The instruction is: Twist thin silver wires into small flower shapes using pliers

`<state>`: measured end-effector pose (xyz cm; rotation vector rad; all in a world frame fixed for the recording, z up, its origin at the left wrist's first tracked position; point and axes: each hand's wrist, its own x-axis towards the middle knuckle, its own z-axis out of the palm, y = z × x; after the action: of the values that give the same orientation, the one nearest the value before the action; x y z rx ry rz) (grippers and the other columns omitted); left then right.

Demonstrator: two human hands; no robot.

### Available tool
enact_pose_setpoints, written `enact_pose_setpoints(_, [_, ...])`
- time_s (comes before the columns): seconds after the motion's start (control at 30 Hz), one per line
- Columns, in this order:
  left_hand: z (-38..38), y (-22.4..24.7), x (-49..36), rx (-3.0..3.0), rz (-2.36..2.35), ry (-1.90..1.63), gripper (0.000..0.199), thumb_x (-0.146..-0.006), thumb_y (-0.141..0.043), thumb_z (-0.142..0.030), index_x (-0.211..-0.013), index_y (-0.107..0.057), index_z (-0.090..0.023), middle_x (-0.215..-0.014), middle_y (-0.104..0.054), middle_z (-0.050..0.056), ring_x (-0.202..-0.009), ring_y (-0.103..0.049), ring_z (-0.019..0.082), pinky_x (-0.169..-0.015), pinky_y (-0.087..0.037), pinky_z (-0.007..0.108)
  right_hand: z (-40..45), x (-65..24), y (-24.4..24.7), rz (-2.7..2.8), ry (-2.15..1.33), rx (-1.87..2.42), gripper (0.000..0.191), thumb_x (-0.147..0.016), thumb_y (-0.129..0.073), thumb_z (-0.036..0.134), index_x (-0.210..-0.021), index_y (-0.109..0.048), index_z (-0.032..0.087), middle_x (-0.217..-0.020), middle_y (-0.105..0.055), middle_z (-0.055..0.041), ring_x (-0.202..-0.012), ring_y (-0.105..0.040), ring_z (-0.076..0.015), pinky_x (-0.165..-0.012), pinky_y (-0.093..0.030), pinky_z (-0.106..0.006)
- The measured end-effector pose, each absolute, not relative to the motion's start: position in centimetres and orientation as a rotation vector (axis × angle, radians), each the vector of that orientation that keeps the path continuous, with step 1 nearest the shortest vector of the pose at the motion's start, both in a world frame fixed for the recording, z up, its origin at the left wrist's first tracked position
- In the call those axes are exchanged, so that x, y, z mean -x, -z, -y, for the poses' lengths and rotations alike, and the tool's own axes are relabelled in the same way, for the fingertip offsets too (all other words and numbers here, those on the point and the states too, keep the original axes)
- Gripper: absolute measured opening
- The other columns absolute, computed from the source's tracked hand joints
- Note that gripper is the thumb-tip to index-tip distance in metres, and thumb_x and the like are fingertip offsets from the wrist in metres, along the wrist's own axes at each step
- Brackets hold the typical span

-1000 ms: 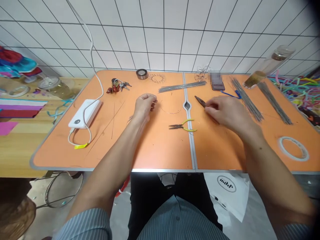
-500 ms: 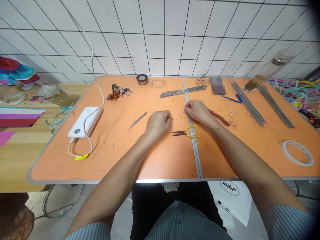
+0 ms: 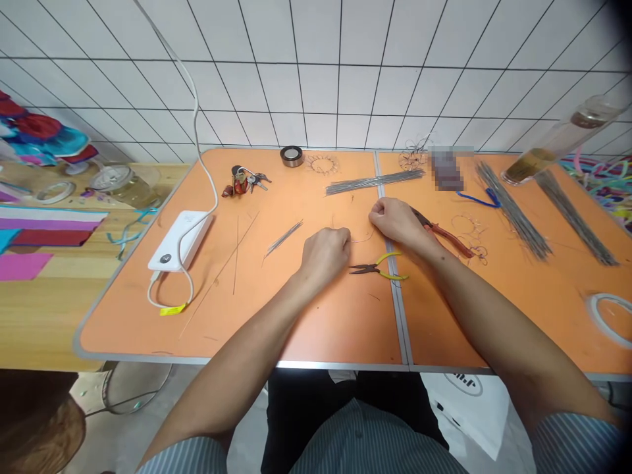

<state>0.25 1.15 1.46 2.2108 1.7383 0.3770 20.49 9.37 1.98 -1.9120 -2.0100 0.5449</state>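
A thin curved wire (image 3: 364,239) runs between my two hands, just above or on the orange table. My left hand (image 3: 326,253) is closed in a pinch at the wire's left end. At the other end, the fingers of my right hand (image 3: 394,218) are pinched together around it, over the table's seam. Yellow-handled long-nose pliers (image 3: 378,268) lie right below my hands. Partly under my right wrist rest red-handled pliers (image 3: 451,240). A few short wires (image 3: 283,238) lie left of my left hand. The fingertips and wire ends are mostly hidden.
Wire bundles (image 3: 375,182) lie at the back and another bundle (image 3: 513,210) on the right. A power bank (image 3: 180,241) with a white cable, keys (image 3: 245,181), a tape roll (image 3: 291,156) and a bent-wire ring (image 3: 322,164) sit around. A tilted clear tube (image 3: 557,141) stands back right.
The view has turned slightly left, so things sit further right. Against the table, my left hand has come a little nearer me and my right hand has shifted slightly left. Both remain pinched.
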Motion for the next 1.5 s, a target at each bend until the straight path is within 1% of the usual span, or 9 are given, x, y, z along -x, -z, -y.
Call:
enact_pose_setpoints(0.13, [-1.1, -1.7, -0.4, -2.210, -1.759, -0.339, 0.031, -0.100, -0.051, -0.014, -0.100, -0.081, -0.021, -0.100, -0.083, 0.015, -0.092, -0.074, 0.032, -0.069, -0.035, 0.038, -7.8, -20.6, -2.3, 1.626, -1.057, 1.671, 0.011, -0.097, -0.063, 0.010, -0.094, -0.064, 0.021, -0.085, -0.081, -0.0052, -0.064, -0.069, -0.0160, -0.060, -0.051, -0.026])
enact_pose_setpoints(0.27, [-1.4, -1.4, -0.2, -2.166, -1.754, -0.436, 0.029, -0.100, -0.053, -0.015, -0.097, -0.082, -0.021, -0.099, -0.084, 0.014, -0.092, -0.074, 0.031, -0.071, -0.039, 0.039, -6.0, -20.5, -2.3, 1.376, -1.300, 1.434, 0.012, -0.105, -0.062, 0.011, -0.096, -0.063, 0.020, -0.081, -0.080, -0.0049, -0.060, -0.069, -0.0128, -0.057, -0.057, -0.024])
enact_pose_setpoints(0.47, [-3.2, -0.7, 1.4, -1.760, -1.577, -0.993, 0.015, -0.090, -0.065, -0.013, -0.082, -0.075, -0.020, -0.084, -0.079, 0.006, -0.079, -0.069, 0.022, -0.075, -0.047, 0.034, -4.1, -20.5, -2.5, 1.384, -1.228, 1.345, 0.015, -0.104, -0.071, 0.014, -0.092, -0.065, 0.020, -0.079, -0.080, -0.0031, -0.059, -0.071, -0.0113, -0.055, -0.059, -0.021])
enact_pose_setpoints(0.67, [-3.6, -1.6, 2.3, -1.163, -1.412, -1.415, 0.007, -0.085, -0.074, -0.020, -0.078, -0.072, -0.019, -0.075, -0.067, 0.000, -0.063, -0.059, 0.013, -0.057, -0.043, 0.025, -3.2, -20.2, -3.7, 1.383, -1.023, 1.298, 0.009, -0.102, -0.072, 0.018, -0.095, -0.067, 0.020, -0.078, -0.080, -0.0016, -0.059, -0.072, -0.0117, -0.055, -0.059, -0.022])
enact_pose_setpoints(0.83, [-2.9, -1.7, 0.8, -0.839, -1.215, -1.395, 0.008, -0.082, -0.081, -0.020, -0.082, -0.074, -0.016, -0.106, -0.080, 0.007, -0.062, -0.061, 0.007, -0.055, -0.047, 0.021, -2.5, -19.6, -4.1, 1.355, -0.961, 1.230, 0.016, -0.100, -0.078, 0.031, -0.096, -0.067, 0.021, -0.080, -0.081, -0.0021, -0.060, -0.073, -0.0123, -0.058, -0.060, -0.024])
enact_pose_setpoints(0.9, [-2.7, -1.5, 0.3, -0.769, -1.129, -1.352, 0.008, -0.083, -0.081, -0.020, -0.084, -0.075, -0.015, -0.110, -0.082, 0.009, -0.064, -0.065, 0.007, -0.056, -0.049, 0.021, -2.1, -19.3, -3.9, 1.362, -0.967, 1.199, 0.022, -0.098, -0.081, 0.038, -0.097, -0.066, 0.022, -0.081, -0.081, -0.0024, -0.061, -0.073, -0.0130, -0.058, -0.060, -0.025])
enact_pose_setpoints(1.13, [-2.7, -1.1, 0.0, -0.703, -1.044, -1.347, 0.009, -0.084, -0.081, -0.017, -0.082, -0.072, -0.016, -0.098, -0.084, 0.006, -0.054, -0.056, 0.005, -0.049, -0.040, 0.019, -0.5, -18.3, -3.8, 1.419, -1.030, 1.067, 0.030, -0.097, -0.082, 0.049, -0.101, -0.067, 0.023, -0.086, -0.081, -0.0031, -0.064, -0.074, -0.0143, -0.064, -0.063, -0.028])
enact_pose_setpoints(1.27, [-2.5, -1.4, -0.2, -0.701, -0.939, -1.358, 0.011, -0.088, -0.076, -0.013, -0.078, -0.072, -0.015, -0.080, -0.078, 0.003, -0.055, -0.059, 0.006, -0.053, -0.046, 0.018, -0.8, -18.3, -3.2, 1.431, -1.048, 1.065, 0.031, -0.095, -0.084, 0.049, -0.102, -0.068, 0.023, -0.089, -0.080, -0.0028, -0.066, -0.072, -0.0145, -0.063, -0.062, -0.029])
enact_pose_setpoints(1.5, [-2.0, -1.7, -0.9, -0.678, -0.777, -1.350, 0.011, -0.089, -0.079, -0.011, -0.080, -0.073, -0.014, -0.083, -0.080, 0.004, -0.062, -0.065, 0.007, -0.060, -0.054, 0.018, -1.5, -18.5, -1.4, 1.481, -1.035, 1.118, 0.024, -0.094, -0.082, 0.043, -0.104, -0.073, 0.023, -0.091, -0.075, -0.0011, -0.070, -0.073, -0.0152, -0.064, -0.061, -0.029])
